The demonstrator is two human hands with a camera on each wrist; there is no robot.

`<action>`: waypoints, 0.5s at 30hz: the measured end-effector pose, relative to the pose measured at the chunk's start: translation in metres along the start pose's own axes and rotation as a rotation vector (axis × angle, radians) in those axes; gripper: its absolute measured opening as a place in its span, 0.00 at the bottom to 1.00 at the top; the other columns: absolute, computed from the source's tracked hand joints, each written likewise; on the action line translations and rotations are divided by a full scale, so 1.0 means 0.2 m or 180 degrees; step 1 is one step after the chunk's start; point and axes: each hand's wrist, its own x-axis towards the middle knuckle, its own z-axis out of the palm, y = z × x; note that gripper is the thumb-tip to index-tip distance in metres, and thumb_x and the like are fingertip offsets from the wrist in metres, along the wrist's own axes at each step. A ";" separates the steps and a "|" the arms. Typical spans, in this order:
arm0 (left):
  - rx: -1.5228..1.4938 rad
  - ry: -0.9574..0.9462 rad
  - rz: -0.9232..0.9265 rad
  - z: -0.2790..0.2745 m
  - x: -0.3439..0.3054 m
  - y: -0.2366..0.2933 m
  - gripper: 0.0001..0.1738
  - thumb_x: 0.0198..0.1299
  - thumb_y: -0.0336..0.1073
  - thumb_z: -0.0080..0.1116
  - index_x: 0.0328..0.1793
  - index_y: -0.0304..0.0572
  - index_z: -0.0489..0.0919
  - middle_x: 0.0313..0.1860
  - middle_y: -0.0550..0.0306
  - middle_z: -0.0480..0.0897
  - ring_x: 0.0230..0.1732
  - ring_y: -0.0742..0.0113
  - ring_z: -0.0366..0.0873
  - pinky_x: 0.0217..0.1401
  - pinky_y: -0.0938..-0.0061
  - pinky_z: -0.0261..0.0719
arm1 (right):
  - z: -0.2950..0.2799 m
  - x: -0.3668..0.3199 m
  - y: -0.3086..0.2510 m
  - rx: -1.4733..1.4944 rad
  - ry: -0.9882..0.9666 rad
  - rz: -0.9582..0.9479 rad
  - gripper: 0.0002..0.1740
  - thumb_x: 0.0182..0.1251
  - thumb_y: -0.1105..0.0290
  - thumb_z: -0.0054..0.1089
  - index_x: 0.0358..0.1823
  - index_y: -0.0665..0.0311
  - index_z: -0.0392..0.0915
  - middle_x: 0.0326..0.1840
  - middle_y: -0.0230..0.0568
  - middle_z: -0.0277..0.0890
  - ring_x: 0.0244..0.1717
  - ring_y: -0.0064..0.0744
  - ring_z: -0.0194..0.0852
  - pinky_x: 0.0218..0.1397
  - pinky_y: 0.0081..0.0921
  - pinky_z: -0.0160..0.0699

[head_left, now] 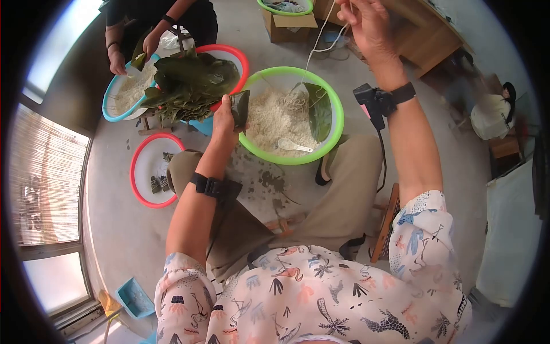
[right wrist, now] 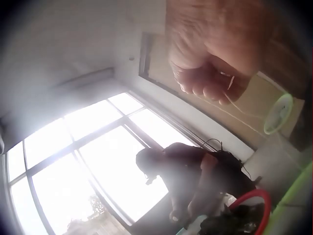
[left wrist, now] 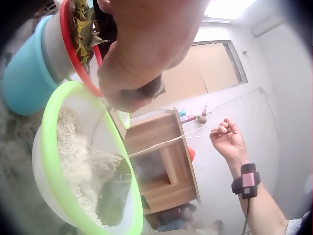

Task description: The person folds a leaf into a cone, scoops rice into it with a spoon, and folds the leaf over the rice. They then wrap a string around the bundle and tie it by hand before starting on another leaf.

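Observation:
In the head view the left hand [head_left: 225, 119] grips a dark green leaf parcel [head_left: 241, 110] at the left rim of the green-edged basin [head_left: 339, 114]. High at the top right, the right hand [head_left: 366, 26] pinches white string [head_left: 312, 53], which runs down taut to a string bundle [head_left: 296, 101] on the rice [head_left: 266, 117]. A white spoon [head_left: 294, 145] and a broad leaf [head_left: 319, 114] lie in that basin. The left wrist view shows the left hand [left wrist: 142, 58] round the parcel, its fingers partly hidden. Curled fingers of the right hand [right wrist: 215, 54] hold the string in the right wrist view.
A red-rimmed basin [head_left: 243, 57] of leaves stands behind the left hand. Another person [head_left: 197, 23] works over a blue-rimmed rice basin [head_left: 105, 103]. At the left, a red-rimmed basin [head_left: 133, 172] holds several parcels. A cardboard box [head_left: 292, 33] stands at the back.

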 end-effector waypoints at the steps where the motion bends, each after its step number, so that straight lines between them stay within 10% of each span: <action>1: -0.0016 -0.0118 0.0085 -0.01 0.00 0.01 0.26 0.74 0.56 0.39 0.45 0.39 0.74 0.29 0.54 0.76 0.25 0.61 0.74 0.25 0.64 0.75 | 0.00 0.01 -0.06 0.0227 -0.0079 -0.0193 0.07 0.73 0.65 0.54 0.40 0.61 0.76 0.33 0.32 0.79 0.20 0.16 0.63 0.26 0.15 0.64; 4: 0.0035 0.0042 0.0052 0.03 -0.02 0.07 0.26 0.74 0.57 0.40 0.44 0.39 0.74 0.29 0.53 0.76 0.24 0.61 0.74 0.24 0.65 0.75 | 0.05 0.01 -0.19 0.0361 -0.0180 -0.0547 0.07 0.71 0.66 0.56 0.39 0.62 0.77 0.32 0.33 0.79 0.20 0.14 0.62 0.24 0.14 0.61; 15: -0.0336 -0.0782 0.0356 0.31 -0.23 0.41 0.29 0.74 0.57 0.38 0.58 0.37 0.72 0.43 0.47 0.83 0.28 0.62 0.76 0.26 0.64 0.76 | 0.16 -0.29 0.11 -0.1289 -0.1733 0.1357 0.07 0.68 0.67 0.58 0.37 0.62 0.77 0.32 0.26 0.79 0.19 0.09 0.57 0.21 0.12 0.57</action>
